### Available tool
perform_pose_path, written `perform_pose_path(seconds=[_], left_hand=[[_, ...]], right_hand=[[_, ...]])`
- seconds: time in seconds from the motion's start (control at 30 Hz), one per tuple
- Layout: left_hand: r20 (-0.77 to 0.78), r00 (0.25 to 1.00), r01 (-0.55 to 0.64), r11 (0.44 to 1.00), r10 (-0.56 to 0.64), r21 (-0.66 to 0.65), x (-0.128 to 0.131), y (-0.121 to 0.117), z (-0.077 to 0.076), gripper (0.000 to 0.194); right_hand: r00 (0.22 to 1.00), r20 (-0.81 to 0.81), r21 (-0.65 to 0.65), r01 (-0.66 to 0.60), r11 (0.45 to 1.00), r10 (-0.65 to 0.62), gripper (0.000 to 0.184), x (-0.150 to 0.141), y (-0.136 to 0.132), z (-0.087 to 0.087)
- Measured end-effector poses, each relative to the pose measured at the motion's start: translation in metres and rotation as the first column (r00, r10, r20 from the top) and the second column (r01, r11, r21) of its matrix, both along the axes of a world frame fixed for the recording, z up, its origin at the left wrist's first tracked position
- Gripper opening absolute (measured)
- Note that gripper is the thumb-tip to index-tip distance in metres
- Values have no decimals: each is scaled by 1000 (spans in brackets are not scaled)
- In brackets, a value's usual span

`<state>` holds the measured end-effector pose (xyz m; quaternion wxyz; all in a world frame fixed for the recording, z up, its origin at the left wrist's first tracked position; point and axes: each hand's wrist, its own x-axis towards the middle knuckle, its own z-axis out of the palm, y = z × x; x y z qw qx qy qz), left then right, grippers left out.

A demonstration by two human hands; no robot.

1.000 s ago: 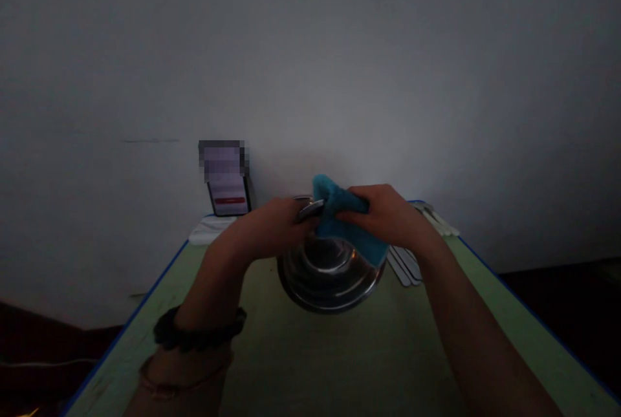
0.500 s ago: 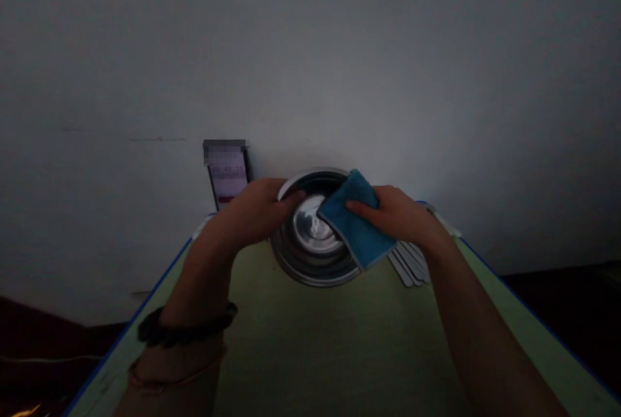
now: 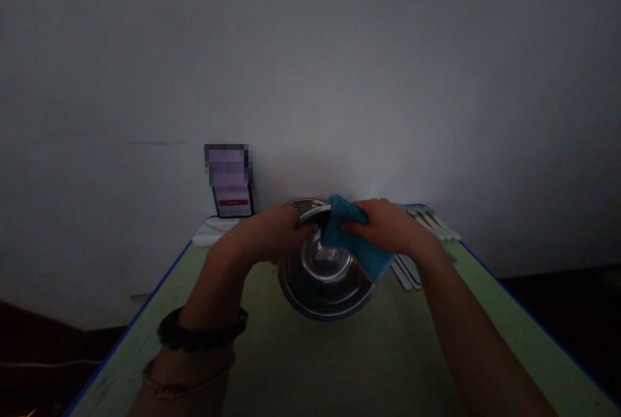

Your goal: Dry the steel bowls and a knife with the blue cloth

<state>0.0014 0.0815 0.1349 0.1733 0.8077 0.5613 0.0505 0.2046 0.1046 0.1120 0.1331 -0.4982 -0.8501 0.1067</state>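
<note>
A shiny metal bowl (image 3: 326, 304) is in the middle, over the green tabletop, its inside facing me. My left hand (image 3: 274, 233) grips the upper left of its rim, thumb inside and fingers behind. In my right hand (image 3: 388, 226) a blue cloth (image 3: 359, 250) is pinched, draped over the upper right rim and part of the inside. Behind the rim shows a second curved metal edge (image 3: 303, 202); I cannot tell whether it belongs to another bowl. The fingers behind the rim and cloth are hidden.
A phone (image 3: 233, 200) leans on the wall at the back left, beside a folded white item (image 3: 213, 232). Flat metal pieces (image 3: 406, 273) lie right of the bowl. Pale-handled cutlery (image 3: 434, 223) rests at the back right corner. The table (image 3: 301, 365) has blue edges.
Half a second ago the bowl was raised and tilted further towards me; now its near rim sits lower. The cloth has gone from lying flat across the right side to folded over the rim.
</note>
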Motion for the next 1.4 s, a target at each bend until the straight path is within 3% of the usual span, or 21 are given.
perform_pose_path(seconds=[0.17,0.43,0.7,0.9,1.07,1.17,1.27,1.4], left_hand=[[-6,994,107,989,-107,100,2,1,-3,32],[-73,990,124,988,-117,94,5,2,-3,32],[38,991,119,985,-125,123,0,3,-3,28],[2,991,135,987,-136,91,-1,3,-6,27],[-13,992,125,989,-124,83,-3,5,-8,31],[-5,992,128,988,-129,85,-1,3,-4,30],[-4,994,111,977,-113,181,3,1,4,34],[114,993,-9,923,-39,386,6,0,10,35]], right_hand=[[999,20,-1,-30,1000,30,26,-1,-2,0],[996,36,-52,-80,995,82,22,-5,-6,4],[999,14,-74,-30,997,31,32,-2,0,-2],[994,85,-94,-67,993,75,24,-4,-5,2],[995,67,-36,-67,997,70,22,-7,-7,3],[998,17,33,-53,998,53,22,-7,-6,4],[994,-104,148,0,989,15,22,-6,-4,7],[899,-426,285,245,927,-107,32,-5,1,8]])
